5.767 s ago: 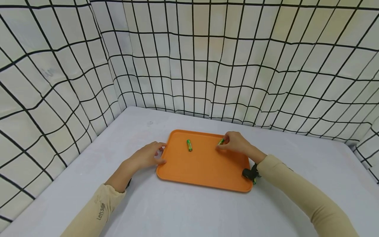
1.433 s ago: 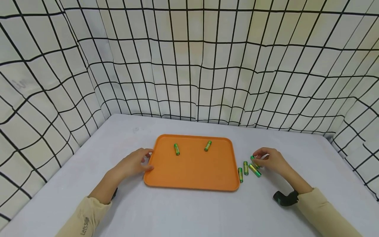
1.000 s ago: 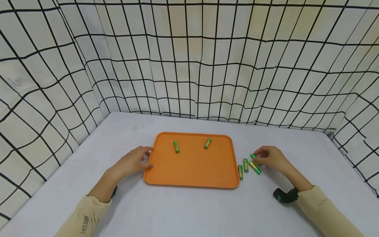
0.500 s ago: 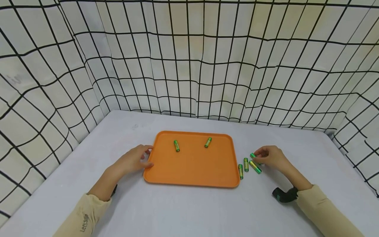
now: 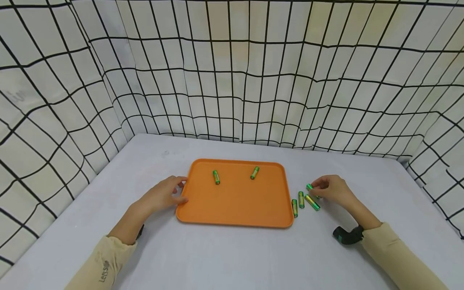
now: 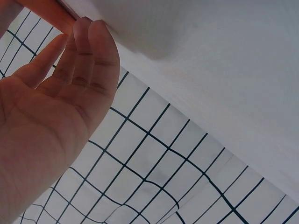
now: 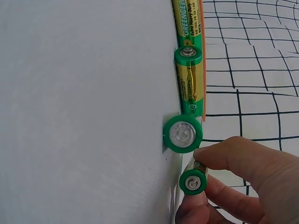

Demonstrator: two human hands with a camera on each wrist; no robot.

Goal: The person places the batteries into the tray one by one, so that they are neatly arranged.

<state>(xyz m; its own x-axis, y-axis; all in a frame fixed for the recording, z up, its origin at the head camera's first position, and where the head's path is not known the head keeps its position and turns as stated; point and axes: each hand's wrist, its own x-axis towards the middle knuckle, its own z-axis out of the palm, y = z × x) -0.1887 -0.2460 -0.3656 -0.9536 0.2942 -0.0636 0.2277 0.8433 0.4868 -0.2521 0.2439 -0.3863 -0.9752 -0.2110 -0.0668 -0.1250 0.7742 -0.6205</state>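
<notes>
The right hand (image 5: 331, 190) pinches one green battery (image 5: 309, 187) between thumb and fingers, to the right of the tray. The right wrist view shows the end with the raised terminal pointing out from the grasp. Whether this battery bears on the table (image 5: 224, 257) cannot be determined.

The left hand (image 5: 163, 195) is at the left side of the orange tray (image 5: 235, 205). Its fingers are extended and relaxed, with fingertips and thumb touching the rim; nothing is clenched.

Two batteries lie on their sides in the far part of the tray: the left battery (image 5: 216, 177) and the right battery (image 5: 255, 172), well apart and slanted in opposite directions.

Three more lie on the table between the tray and the right hand. The leftmost battery (image 5: 295, 208) is against or just beside the tray's right rim; contact cannot be confirmed. The middle battery (image 5: 301, 199) lies near it, and the slanted battery (image 5: 312, 202) lies nearest the right hand. "GREENCELL" is legible on one casing in the right wrist view.

A black device (image 5: 348, 235) is at the right wrist. Both sleeves are beige; the left sleeve (image 5: 99, 262) bears dark lettering.
</notes>
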